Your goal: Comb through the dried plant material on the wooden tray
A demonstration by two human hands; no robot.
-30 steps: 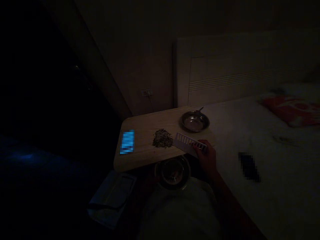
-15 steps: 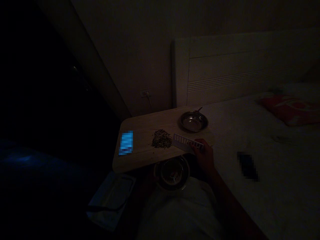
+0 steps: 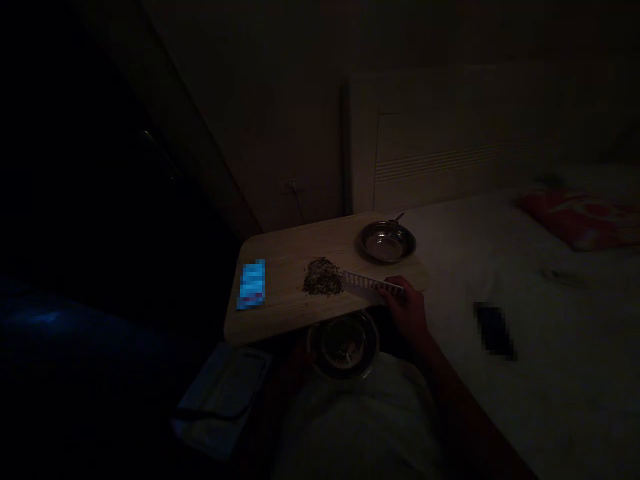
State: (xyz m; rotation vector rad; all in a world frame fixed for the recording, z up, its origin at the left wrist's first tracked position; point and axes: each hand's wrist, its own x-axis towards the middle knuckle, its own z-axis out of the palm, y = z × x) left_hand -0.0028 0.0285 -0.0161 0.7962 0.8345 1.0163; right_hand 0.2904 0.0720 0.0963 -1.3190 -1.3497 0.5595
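My right hand is closed on the near end of a light-coloured strip with a row of slots along it. Its far end meets the right edge of a pile of small dark seeds or grains on a wooden tabletop. Below the table's front edge, over my lap, is a shiny metal bowl with some pale bits inside. At this bowl's left rim my left hand shows only dimly; its fingers are lost in the dark.
Another metal bowl stands at the table's back right, with a thin handle-like piece behind it. A blurred bright blue item lies on the left. To the right is a bed with a red patterned cloth and a blurred dark object.
The slotted strip has shifted slightly left and tilted, its far end now at the pile's edge. My right hand has moved a little with it. The bowls look unmoved.
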